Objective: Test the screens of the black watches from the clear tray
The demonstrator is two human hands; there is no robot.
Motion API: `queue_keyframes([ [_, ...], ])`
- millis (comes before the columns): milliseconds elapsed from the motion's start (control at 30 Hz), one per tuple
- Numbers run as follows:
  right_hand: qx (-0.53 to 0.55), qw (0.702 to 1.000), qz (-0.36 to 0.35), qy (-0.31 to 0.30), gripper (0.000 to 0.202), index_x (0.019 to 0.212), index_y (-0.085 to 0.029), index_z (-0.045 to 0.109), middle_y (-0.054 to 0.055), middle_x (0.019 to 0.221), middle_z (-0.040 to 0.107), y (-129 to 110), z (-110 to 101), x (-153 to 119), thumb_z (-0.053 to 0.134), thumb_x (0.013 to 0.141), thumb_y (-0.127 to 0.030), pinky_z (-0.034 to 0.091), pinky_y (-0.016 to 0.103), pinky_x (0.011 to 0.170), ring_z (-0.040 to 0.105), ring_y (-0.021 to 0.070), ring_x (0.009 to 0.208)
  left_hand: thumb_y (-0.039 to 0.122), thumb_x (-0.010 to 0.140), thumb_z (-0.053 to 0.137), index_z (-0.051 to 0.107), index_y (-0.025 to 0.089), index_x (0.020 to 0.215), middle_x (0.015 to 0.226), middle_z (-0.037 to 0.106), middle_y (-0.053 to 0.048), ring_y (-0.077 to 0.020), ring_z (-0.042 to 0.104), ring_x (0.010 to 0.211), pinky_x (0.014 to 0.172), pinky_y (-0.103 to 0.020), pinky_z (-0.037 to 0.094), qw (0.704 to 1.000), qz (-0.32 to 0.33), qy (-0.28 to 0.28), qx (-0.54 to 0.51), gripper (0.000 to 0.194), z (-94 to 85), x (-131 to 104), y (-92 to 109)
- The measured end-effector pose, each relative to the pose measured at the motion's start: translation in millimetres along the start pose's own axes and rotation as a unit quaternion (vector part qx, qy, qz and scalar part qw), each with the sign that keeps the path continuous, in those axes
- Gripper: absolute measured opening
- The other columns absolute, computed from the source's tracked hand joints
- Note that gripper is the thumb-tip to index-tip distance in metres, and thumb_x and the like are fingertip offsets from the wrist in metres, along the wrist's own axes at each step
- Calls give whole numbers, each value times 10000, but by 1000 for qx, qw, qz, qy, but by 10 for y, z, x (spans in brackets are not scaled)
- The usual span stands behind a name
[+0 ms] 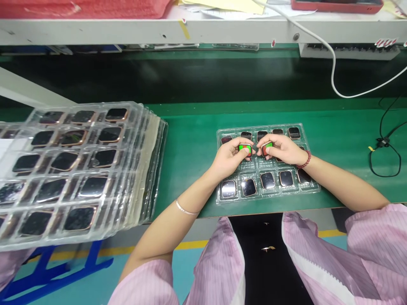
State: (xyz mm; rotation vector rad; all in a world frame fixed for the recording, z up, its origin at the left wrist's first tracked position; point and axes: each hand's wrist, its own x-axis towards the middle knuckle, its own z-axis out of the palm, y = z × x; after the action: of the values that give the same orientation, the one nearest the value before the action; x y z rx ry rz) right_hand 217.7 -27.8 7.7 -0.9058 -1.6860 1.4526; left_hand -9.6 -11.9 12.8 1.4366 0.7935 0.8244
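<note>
A clear plastic tray [219, 199] lies on the green table near its front edge, with several dark square watch bodies in its pockets. Over the tray's middle, my left hand [227, 159] grips a watch body with a green and red sticker [245, 148]. Close beside it, my right hand [282, 149] holds a second watch body with a green and red tab [267, 146]. The two pieces almost touch. My hands hide the tray's middle row.
A tall stack of clear trays [79, 169] filled with watch bodies overhangs the table's left front edge. A white cable [332, 72] and a black cable [383, 142] lie at the right. A white shelf [203, 29] runs across the back.
</note>
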Motion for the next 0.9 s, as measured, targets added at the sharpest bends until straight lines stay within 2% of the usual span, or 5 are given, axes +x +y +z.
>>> queue_keyframes([
  [200, 22, 999, 24, 20, 154, 1031, -156, 688, 61, 905, 752, -15, 9, -5, 676, 927, -270, 623, 243, 661, 722, 146, 813, 374, 847, 734, 659, 165, 972, 850, 740, -57, -157, 696, 746, 616, -254, 558, 1000, 6, 5, -1, 255, -1, 0, 6],
  [400, 35, 999, 29, 13, 188, 1037, -155, 695, 58, 899, 747, -17, -5, -6, 643, 955, -316, 624, 238, 663, 721, 143, 827, 355, 854, 730, 662, 164, 947, 821, 734, -49, -142, 683, 708, 631, -259, 559, 1000, 0, -2, 3, 223, -11, -4, 17],
  [567, 38, 999, 34, 17, 170, 1038, -160, 694, 60, 917, 752, -15, -8, -5, 625, 965, -297, 627, 242, 681, 722, 145, 833, 337, 834, 747, 659, 158, 959, 835, 738, -58, -161, 695, 731, 657, -283, 560, 1000, 6, 0, -5, 235, -17, 0, -26],
  [900, 29, 999, 33, 16, 163, 1083, -162, 677, 65, 953, 746, -6, -4, -5, 626, 954, -248, 632, 256, 699, 718, 151, 857, 208, 786, 704, 644, 158, 975, 838, 732, -38, -138, 666, 691, 673, -283, 548, 1000, 3, 3, 3, 205, -11, 6, -32],
])
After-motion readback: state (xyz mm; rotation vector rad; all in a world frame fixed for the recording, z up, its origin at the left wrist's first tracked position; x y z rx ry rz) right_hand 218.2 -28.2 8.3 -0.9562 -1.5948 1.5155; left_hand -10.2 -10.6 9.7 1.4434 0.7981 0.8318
